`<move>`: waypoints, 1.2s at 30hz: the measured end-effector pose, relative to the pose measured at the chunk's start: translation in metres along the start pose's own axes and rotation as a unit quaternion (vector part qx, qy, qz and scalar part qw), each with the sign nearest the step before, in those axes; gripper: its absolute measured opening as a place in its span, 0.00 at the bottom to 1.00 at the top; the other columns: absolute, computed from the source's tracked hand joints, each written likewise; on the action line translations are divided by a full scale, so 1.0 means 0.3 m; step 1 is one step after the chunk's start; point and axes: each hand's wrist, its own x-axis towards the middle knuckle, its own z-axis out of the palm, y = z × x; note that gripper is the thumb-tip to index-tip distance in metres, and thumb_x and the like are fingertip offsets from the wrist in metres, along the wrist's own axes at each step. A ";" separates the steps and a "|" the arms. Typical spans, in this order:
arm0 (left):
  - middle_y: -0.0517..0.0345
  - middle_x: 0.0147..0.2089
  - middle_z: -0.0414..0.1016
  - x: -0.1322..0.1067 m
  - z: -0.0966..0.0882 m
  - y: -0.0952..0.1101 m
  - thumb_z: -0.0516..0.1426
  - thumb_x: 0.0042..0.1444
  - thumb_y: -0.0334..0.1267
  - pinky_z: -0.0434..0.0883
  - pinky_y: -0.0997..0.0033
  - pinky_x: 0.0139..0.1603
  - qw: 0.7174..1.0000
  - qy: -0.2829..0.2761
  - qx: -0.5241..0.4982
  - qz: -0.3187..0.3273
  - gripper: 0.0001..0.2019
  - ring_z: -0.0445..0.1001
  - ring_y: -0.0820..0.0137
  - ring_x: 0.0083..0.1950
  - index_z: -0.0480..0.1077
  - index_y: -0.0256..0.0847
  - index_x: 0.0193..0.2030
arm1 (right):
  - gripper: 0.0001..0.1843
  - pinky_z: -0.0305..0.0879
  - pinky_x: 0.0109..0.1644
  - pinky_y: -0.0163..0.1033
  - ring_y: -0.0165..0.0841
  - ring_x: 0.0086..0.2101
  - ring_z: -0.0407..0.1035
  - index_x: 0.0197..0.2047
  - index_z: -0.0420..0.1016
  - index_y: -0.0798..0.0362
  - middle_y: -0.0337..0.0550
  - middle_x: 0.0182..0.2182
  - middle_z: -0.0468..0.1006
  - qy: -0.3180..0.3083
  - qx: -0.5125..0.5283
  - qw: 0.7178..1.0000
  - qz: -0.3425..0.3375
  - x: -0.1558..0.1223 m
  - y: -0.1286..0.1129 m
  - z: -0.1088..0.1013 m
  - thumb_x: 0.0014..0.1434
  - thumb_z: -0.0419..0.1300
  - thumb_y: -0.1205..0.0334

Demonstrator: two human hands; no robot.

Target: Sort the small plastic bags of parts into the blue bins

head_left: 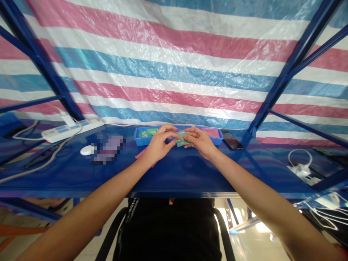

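Both my hands meet over the middle of a blue table (176, 174), just in front of a blue tray. My left hand (159, 143) and my right hand (199, 141) each pinch one end of a small green packet (181, 139) held between them. The fingers of both hands are curled round the packet. A blue tray (140, 139) behind my hands holds more small green packets (146, 133). To its right a second tray shows pink contents (213, 132), partly hidden by my right hand. Something pink (140, 154) lies on the table under my left hand.
A black phone (231, 140) lies right of the trays. At the left are a white mouse (87, 150), a blurred dark object (107, 149) and a white power strip (72, 128) with cables. A white charger with cord (300, 167) sits at the right. A striped tarp (174, 61) hangs behind.
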 end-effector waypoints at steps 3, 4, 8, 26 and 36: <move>0.49 0.62 0.75 -0.003 0.003 -0.003 0.58 0.68 0.38 0.77 0.60 0.54 1.000 -0.011 0.015 -0.025 0.11 0.77 0.59 0.60 0.82 0.46 0.50 | 0.30 0.82 0.34 0.39 0.33 0.34 0.79 0.48 0.75 0.49 0.37 0.35 0.82 0.052 -0.034 0.997 -0.035 0.014 0.018 -0.013 0.47 0.80 0.49; 0.49 0.61 0.77 -0.004 0.005 -0.002 0.57 0.70 0.40 0.77 0.61 0.53 0.999 -0.020 0.016 -0.032 0.12 0.78 0.59 0.58 0.82 0.46 0.51 | 0.30 0.82 0.34 0.39 0.33 0.34 0.78 0.47 0.74 0.49 0.36 0.35 0.82 0.066 -0.051 0.995 -0.048 0.017 0.022 -0.016 0.47 0.80 0.49; 0.49 0.52 0.82 -0.007 0.017 0.008 0.59 0.69 0.51 0.77 0.63 0.45 0.995 -0.069 0.002 -0.070 0.17 0.81 0.61 0.48 0.81 0.45 0.55 | 0.28 0.80 0.35 0.39 0.32 0.32 0.77 0.45 0.75 0.49 0.38 0.36 0.82 0.046 -0.107 0.990 -0.077 0.012 0.025 -0.016 0.48 0.79 0.47; 0.56 0.44 0.81 -0.001 -0.011 -0.026 0.59 0.68 0.49 0.73 0.68 0.37 0.987 0.043 -0.022 -0.156 0.20 0.80 0.65 0.37 0.68 0.44 0.62 | 0.15 0.79 0.40 0.41 0.37 0.43 0.76 0.46 0.85 0.48 0.49 0.51 0.78 -0.013 -0.298 0.937 -0.181 -0.008 0.021 -0.017 0.67 0.66 0.46; 0.48 0.53 0.81 0.012 -0.175 -0.159 0.53 0.69 0.42 0.70 0.56 0.62 0.961 0.027 0.242 -0.128 0.15 0.77 0.56 0.53 0.78 0.42 0.53 | 0.13 0.74 0.36 0.39 0.36 0.39 0.75 0.42 0.82 0.49 0.46 0.43 0.79 -0.014 -0.351 0.917 -0.188 -0.016 0.017 -0.017 0.67 0.64 0.49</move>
